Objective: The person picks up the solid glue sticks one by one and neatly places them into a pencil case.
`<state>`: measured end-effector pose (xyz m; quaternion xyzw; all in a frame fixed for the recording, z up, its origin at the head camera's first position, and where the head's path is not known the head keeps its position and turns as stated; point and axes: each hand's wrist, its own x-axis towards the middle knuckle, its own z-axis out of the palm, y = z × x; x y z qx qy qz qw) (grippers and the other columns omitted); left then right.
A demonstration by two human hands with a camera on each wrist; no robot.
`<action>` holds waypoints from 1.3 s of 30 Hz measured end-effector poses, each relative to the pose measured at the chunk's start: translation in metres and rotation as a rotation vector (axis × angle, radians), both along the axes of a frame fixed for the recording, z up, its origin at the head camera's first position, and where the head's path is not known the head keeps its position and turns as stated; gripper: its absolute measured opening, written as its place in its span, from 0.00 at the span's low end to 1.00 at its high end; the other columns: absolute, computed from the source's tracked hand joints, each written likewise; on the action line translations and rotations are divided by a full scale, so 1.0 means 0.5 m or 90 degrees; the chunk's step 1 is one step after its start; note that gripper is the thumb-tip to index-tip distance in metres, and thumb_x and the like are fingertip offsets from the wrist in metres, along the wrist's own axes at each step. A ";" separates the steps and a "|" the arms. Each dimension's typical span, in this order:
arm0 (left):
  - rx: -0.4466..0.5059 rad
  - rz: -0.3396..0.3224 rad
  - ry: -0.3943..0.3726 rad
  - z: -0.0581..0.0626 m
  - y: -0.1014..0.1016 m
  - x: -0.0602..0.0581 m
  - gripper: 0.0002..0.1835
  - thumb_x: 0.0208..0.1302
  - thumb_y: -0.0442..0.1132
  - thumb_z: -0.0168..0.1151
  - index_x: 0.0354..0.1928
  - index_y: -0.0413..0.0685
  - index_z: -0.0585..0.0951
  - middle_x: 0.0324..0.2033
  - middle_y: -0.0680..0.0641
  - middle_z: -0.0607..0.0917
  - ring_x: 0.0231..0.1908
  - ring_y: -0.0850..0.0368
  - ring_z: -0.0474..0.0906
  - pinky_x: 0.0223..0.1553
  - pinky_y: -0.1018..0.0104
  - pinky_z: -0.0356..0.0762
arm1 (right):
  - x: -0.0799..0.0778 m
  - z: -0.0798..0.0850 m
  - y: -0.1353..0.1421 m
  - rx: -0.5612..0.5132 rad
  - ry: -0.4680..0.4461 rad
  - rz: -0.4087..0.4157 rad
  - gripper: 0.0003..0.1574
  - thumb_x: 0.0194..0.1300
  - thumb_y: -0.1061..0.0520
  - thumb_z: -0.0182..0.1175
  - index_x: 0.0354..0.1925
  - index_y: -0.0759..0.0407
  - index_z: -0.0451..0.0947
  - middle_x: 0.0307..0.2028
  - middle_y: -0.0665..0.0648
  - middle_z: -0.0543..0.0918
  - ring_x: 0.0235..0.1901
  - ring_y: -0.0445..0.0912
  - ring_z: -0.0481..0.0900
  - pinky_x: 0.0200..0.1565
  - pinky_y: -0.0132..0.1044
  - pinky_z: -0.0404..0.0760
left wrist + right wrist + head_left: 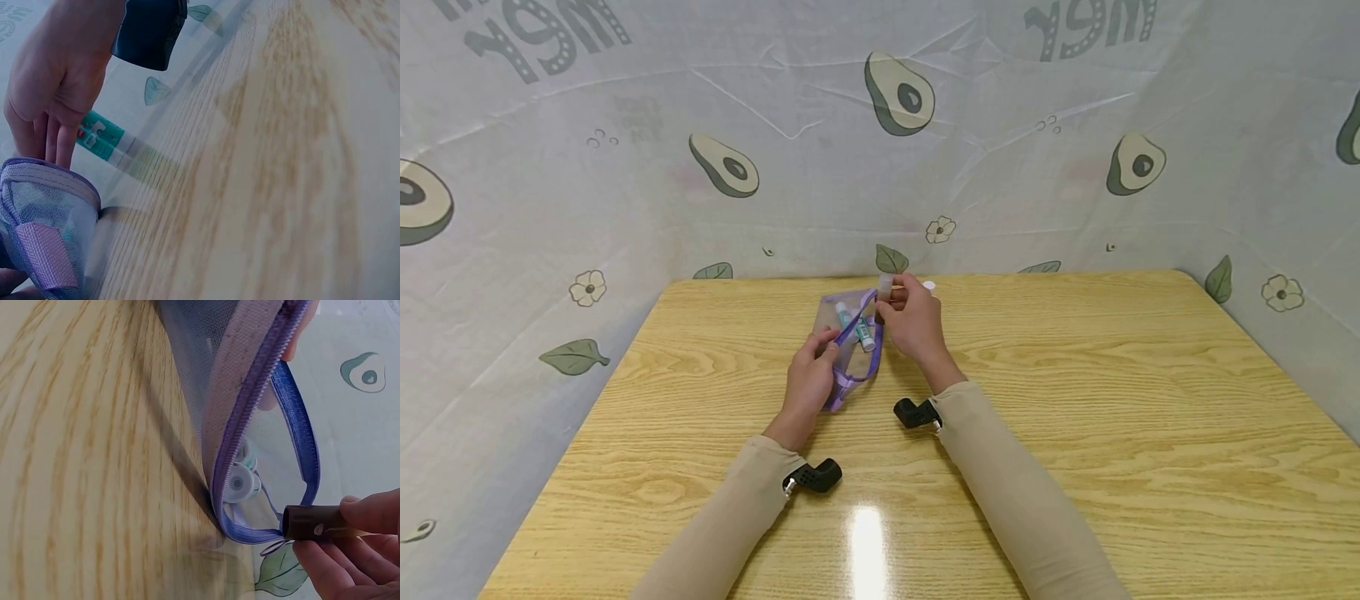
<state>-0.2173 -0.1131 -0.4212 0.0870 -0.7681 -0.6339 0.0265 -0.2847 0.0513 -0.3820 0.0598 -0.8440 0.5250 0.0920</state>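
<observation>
My left hand [811, 372] grips the near-left edge of a mesh zip pouch [853, 365] with purple trim, its mouth gaping toward the right. Inside lies a teal-and-white glue stick [864, 333] beside another similar stick; their round white ends [240, 482] show through the opening. Between thumb and fingers, my right hand [916, 321] pinches a short brown tube [315, 522] with a pale end. The brown end is at the rim of the pouch mouth. In the left wrist view, left fingertips [14, 282] show at the pouch's lower edge.
Behind my right hand, a teal glue stick [100, 134] with a white end lies on the wooden table [1120, 433]. A cloth printed with avocados [901, 93] hangs along the table's far edge. Black wrist mounts [916, 412] stick out from both sleeves.
</observation>
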 end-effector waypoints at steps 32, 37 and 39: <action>-0.002 0.004 -0.004 0.008 0.001 0.004 0.23 0.83 0.43 0.50 0.73 0.47 0.76 0.81 0.48 0.67 0.86 0.47 0.47 0.85 0.48 0.49 | 0.009 -0.021 -0.017 0.027 -0.033 0.032 0.21 0.72 0.61 0.68 0.58 0.63 0.74 0.52 0.66 0.89 0.52 0.56 0.90 0.54 0.48 0.89; 0.000 0.006 -0.004 0.008 0.002 0.004 0.23 0.83 0.43 0.50 0.73 0.47 0.76 0.82 0.48 0.66 0.85 0.46 0.48 0.85 0.48 0.50 | 0.011 -0.020 -0.018 0.027 -0.041 0.024 0.22 0.72 0.60 0.68 0.59 0.64 0.74 0.52 0.66 0.89 0.52 0.56 0.90 0.55 0.49 0.89; -0.001 0.005 -0.003 0.008 0.002 0.004 0.23 0.83 0.43 0.50 0.73 0.47 0.77 0.81 0.48 0.66 0.85 0.46 0.50 0.85 0.48 0.51 | 0.011 -0.021 -0.018 0.024 -0.044 0.019 0.22 0.72 0.60 0.68 0.59 0.64 0.74 0.52 0.66 0.89 0.52 0.56 0.90 0.55 0.48 0.89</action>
